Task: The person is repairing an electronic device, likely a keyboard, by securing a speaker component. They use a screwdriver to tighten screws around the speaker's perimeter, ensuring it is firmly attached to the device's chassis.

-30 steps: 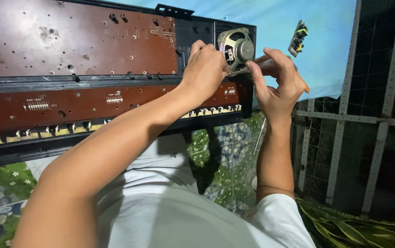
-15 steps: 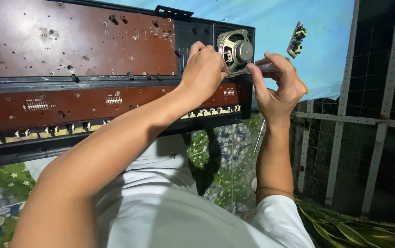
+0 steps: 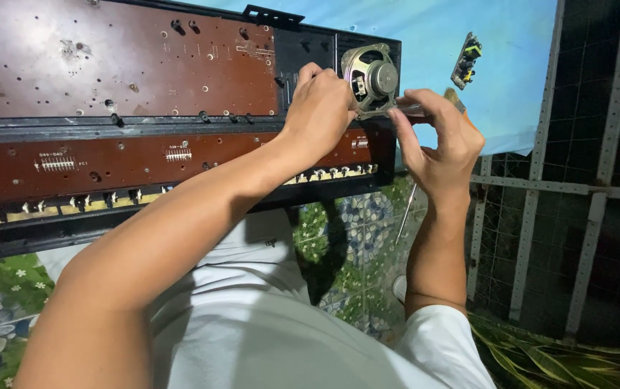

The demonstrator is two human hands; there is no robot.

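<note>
A small round speaker (image 3: 372, 76) with a metal frame is held up at the right end of an opened black case (image 3: 180, 216) with brown circuit boards (image 3: 108, 65) inside. My left hand (image 3: 319, 109) grips the speaker's left edge from below. My right hand (image 3: 441, 140) is closed on a slim tool (image 3: 425, 108), whose tip lies against the speaker's lower right edge. The two hands almost touch under the speaker.
A small green circuit board (image 3: 466, 61) lies on the blue sheet (image 3: 511, 72) beyond the case. A wire mesh fence with metal bars (image 3: 540, 180) stands to the right. A floral patterned cloth (image 3: 346, 245) and my white shirt (image 3: 252, 331) are below.
</note>
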